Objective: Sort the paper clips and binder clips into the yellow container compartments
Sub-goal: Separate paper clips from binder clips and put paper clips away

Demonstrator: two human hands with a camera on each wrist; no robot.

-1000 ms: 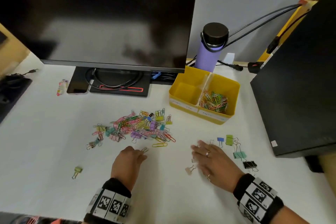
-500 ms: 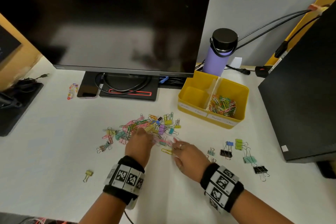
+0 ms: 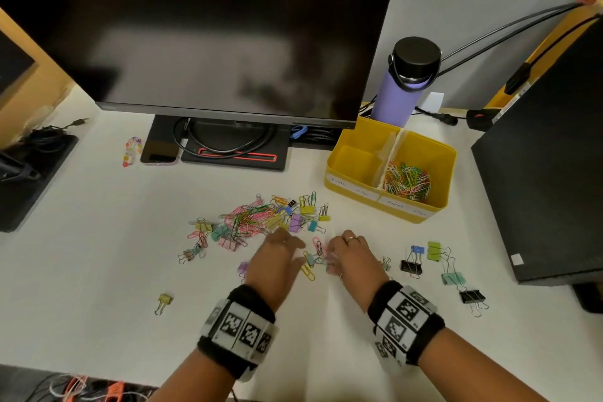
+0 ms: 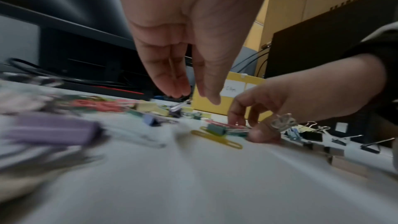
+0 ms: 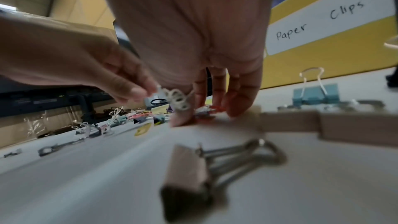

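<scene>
Currently both hands are working at the near edge of the clip pile point(image 3: 261, 219), on the side facing away from the yellow container point(image 3: 443, 179). The right hand point(image 3: 350, 254) is resting its fingertips point(image 4: 237, 120) on a small knot of clips point(image 4: 224, 129): a green binder clip tangled with red paper clips, lying across a yellow paper clip point(image 3: 306, 271). Whether it is actually pinching them or only pressing them down cannot be told. The left hand point(image 3: 277, 258) is hovering just beside that knot, fingers point(image 4: 170, 77) straight and pointing down, holding nothing visible.

Judged from the layout, the step in hand is separating binder clips from paper clips. A row of binder clips point(image 3: 437, 268) is lying set apart, nearer than the container and toward its right. Of the container's two sections, the right one, labelled for paper clips, is holding a heap of paper clips point(image 3: 406, 181); the left one is showing only bare yellow floor.

The next move calls for freeing the binder clip from the paper clips, then carrying each kind to its own section. The tangle could drag along a wrong clip.
</scene>
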